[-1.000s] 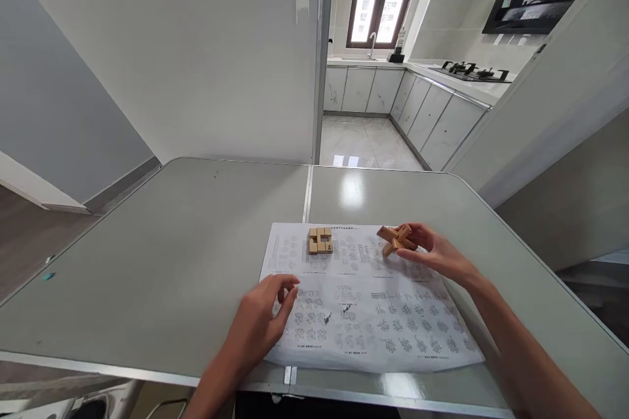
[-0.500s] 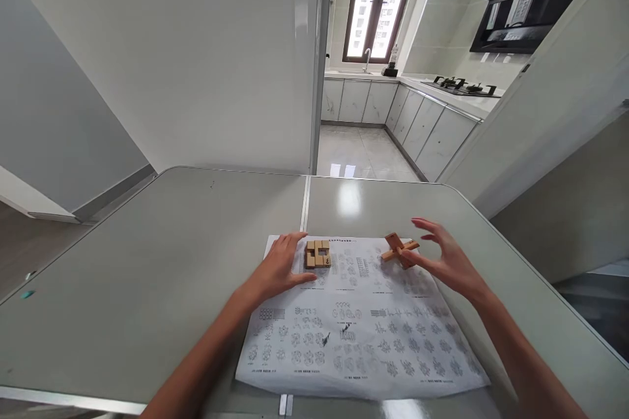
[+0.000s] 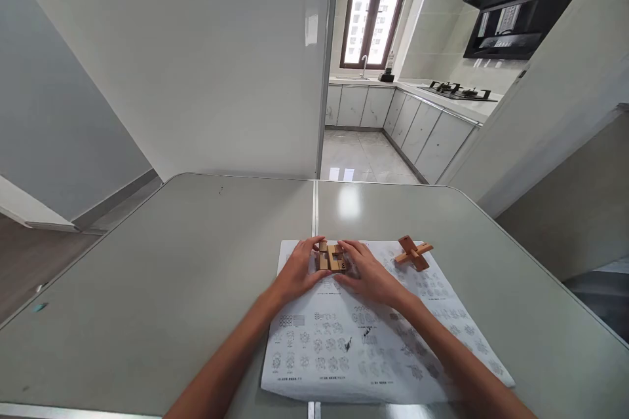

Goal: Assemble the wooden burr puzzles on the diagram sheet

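A light wooden puzzle block point(image 3: 336, 260) made of interlocking bars rests on the upper part of a printed instruction sheet point(image 3: 344, 353). My left hand point(image 3: 301, 270) grips its left side, thumb at the near edge and fingers at the far edge. From the other side my right hand point(image 3: 366, 273) holds it in the same way. A gap shows between the block's left and middle pieces. To the right, a reddish-brown wooden cross-shaped puzzle point(image 3: 413, 254) lies on the sheet's upper right, touched by neither hand.
The sheet lies on a grey-green table point(image 3: 171, 301) with a metal seam point(image 3: 315, 209) down its middle. A small teal bit point(image 3: 40, 307) is near the table's left edge. Beyond stand a pale wall panel point(image 3: 221, 65) and a kitchen with white cabinets point(image 3: 432, 131).
My right hand has left the cross-shaped puzzle and moved left to the wooden block. My left hand has closed on the block, and a gap has appeared between its pieces.
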Action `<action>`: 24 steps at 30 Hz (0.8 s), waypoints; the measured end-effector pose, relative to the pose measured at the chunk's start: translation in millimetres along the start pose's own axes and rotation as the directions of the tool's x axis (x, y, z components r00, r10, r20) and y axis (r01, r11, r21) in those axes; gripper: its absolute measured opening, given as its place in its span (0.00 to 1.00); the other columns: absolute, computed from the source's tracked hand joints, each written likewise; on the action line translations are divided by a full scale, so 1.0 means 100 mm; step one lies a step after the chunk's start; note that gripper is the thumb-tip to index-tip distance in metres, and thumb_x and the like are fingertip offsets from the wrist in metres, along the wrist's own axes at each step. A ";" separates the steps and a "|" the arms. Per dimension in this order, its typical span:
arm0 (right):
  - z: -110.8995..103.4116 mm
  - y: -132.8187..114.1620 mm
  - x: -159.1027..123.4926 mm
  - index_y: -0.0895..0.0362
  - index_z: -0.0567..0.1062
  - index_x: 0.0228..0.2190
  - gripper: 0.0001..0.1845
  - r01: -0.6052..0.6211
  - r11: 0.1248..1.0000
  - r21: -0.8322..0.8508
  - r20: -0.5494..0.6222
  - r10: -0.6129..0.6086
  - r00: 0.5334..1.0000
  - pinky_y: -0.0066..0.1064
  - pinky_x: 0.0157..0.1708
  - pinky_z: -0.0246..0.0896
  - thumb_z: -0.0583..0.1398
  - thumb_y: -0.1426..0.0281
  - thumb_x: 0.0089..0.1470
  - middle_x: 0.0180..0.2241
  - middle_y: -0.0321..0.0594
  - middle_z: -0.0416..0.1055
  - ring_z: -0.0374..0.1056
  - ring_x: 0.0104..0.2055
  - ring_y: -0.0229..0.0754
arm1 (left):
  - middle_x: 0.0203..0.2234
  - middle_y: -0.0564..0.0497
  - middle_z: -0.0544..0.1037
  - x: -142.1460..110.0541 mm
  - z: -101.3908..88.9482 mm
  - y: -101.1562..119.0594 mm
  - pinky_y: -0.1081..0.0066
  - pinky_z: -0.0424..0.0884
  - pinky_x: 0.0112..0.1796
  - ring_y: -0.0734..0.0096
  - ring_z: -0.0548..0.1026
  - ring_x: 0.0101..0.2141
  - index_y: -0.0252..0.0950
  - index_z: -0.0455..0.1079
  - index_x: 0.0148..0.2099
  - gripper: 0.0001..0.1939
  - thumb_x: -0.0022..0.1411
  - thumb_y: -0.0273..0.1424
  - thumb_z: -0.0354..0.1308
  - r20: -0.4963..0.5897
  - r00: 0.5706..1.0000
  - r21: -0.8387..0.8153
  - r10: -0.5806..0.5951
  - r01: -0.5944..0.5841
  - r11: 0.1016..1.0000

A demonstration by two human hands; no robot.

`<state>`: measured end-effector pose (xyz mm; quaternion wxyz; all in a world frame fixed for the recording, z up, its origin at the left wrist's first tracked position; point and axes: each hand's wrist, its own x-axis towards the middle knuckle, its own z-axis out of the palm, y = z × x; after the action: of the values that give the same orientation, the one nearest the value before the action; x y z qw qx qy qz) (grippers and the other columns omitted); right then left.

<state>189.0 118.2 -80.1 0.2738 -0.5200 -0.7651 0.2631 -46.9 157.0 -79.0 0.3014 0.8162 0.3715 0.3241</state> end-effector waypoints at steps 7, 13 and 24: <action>0.01 0.11 -0.01 0.50 0.71 0.52 0.29 -0.068 0.985 0.158 -0.061 0.079 0.995 0.46 0.50 0.72 0.71 0.58 0.52 0.54 0.46 0.70 0.72 0.51 0.52 | 0.56 0.45 0.73 -0.03 0.02 0.03 0.52 0.73 0.56 0.56 0.75 0.52 0.45 0.59 0.67 0.36 0.60 0.27 0.68 -0.086 0.996 -0.099 0.022 -0.031 0.995; 0.08 0.07 -0.04 0.49 0.68 0.52 0.33 -0.038 0.877 0.480 -0.214 0.159 0.964 0.43 0.47 0.72 0.73 0.54 0.50 0.52 0.45 0.73 0.73 0.45 0.49 | 0.57 0.45 0.71 -0.01 0.04 0.06 0.52 0.75 0.55 0.59 0.77 0.49 0.46 0.59 0.67 0.38 0.59 0.30 0.70 -0.229 0.973 -0.150 -0.009 -0.026 0.988; 0.07 -0.12 -0.04 0.44 0.60 0.64 0.44 -0.036 0.552 0.833 -0.097 0.210 0.973 0.38 0.39 0.71 0.72 0.60 0.53 0.46 0.41 0.76 0.74 0.37 0.44 | 0.57 0.44 0.72 0.02 0.09 0.25 0.56 0.77 0.54 0.61 0.79 0.49 0.43 0.65 0.61 0.32 0.57 0.36 0.73 -0.169 0.967 -0.516 -0.189 0.077 0.853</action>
<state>178.1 109.5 -77.4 0.5359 -0.4056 -0.4850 0.5596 -28.6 142.2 -65.5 0.4848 0.6413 0.3595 0.4739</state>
